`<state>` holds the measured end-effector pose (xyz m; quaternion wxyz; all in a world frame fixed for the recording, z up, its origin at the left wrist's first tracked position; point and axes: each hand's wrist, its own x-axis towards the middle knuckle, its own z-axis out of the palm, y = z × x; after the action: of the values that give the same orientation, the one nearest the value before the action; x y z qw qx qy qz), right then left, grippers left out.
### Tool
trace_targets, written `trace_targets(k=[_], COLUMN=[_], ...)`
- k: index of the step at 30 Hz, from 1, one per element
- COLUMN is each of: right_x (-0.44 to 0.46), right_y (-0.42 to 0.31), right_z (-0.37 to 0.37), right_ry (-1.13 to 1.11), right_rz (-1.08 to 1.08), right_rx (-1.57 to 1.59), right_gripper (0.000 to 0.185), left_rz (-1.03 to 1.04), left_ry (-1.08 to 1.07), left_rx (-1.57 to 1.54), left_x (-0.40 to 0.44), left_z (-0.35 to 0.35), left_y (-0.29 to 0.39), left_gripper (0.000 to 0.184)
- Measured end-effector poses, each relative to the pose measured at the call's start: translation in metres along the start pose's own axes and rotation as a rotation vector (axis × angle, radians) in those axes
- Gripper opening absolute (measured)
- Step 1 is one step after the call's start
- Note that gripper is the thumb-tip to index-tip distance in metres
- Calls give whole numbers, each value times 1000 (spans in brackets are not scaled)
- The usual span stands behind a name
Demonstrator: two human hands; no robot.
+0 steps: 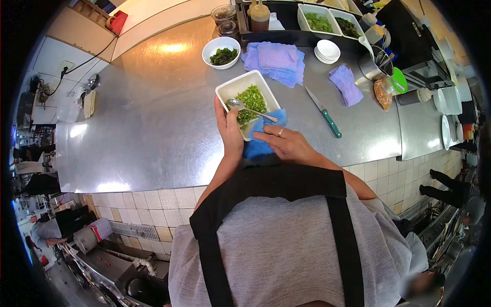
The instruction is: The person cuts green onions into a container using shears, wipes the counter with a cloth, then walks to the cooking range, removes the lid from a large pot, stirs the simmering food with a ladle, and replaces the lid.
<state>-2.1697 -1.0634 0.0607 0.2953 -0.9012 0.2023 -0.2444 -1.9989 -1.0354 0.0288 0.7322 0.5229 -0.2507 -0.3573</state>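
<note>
My left hand (pixel 231 132) grips the left side of a white rectangular container (pixel 236 84), its thumb over the rim. Chopped green onions (pixel 251 100) lie inside, and a metal spoon (pixel 254 111) rests across them with its handle toward the lower right corner. My right hand (pixel 286 143) is closed on a blue cloth (pixel 259 127) at the container's near right corner. Part of the cloth hangs below the container, and the right fingertips are partly hidden in its folds. A green-handled knife (pixel 326 115) lies on the counter to the right.
On the steel counter (pixel 138 112) stand a white bowl of dark greens (pixel 223 55), folded purple cloths (pixel 276 59), small stacked dishes (pixel 327 51) and a metal pot with utensils (pixel 376 64). Tubs of leaves (pixel 319 22) line the back. Other people are at both sides.
</note>
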Motion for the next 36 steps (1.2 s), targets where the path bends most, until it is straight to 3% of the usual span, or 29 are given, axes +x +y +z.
trace_targets(k=[6, 10, 14, 17, 20, 22, 25, 29, 36], right_x=[-9, -4, -4, -7, -6, 4, 27, 39, 51], right_y=[11, 6, 11, 24, 17, 4, -20, -2, -11], right_z=[-43, -109, -166, -166, -136, -112, -81, -42, -43], right_ry=[75, 186, 417, 329, 220, 183, 15, -142, -185], right_rz=[3, 296, 280, 250, 343, 231, 92, -45, -38], right_rx=[-124, -121, -528, -969, -526, -384, -438, -657, -676], right_gripper=[30, 24, 24, 24, 21, 19, 10, 15, 14], left_rz=[-88, -161, -187, -255, -252, -228, -185, -147, -160], left_ry=[-27, -57, -52, -41, -55, -75, -133, -205, -195], left_rx=[-83, -134, -137, -241, -239, -151, -10, 48, 30], left_x=[3, 3, 2, 1, -1, -6, -15, -26, -30], left_z=[-3, -2, -4, -3, 1, 3, 14, 21, 20], left_y=[-4, 7, 9, 15, 21, 24, 30, 40, 41], left_gripper=[55, 54, 54, 55, 54, 54, 54, 57, 57])
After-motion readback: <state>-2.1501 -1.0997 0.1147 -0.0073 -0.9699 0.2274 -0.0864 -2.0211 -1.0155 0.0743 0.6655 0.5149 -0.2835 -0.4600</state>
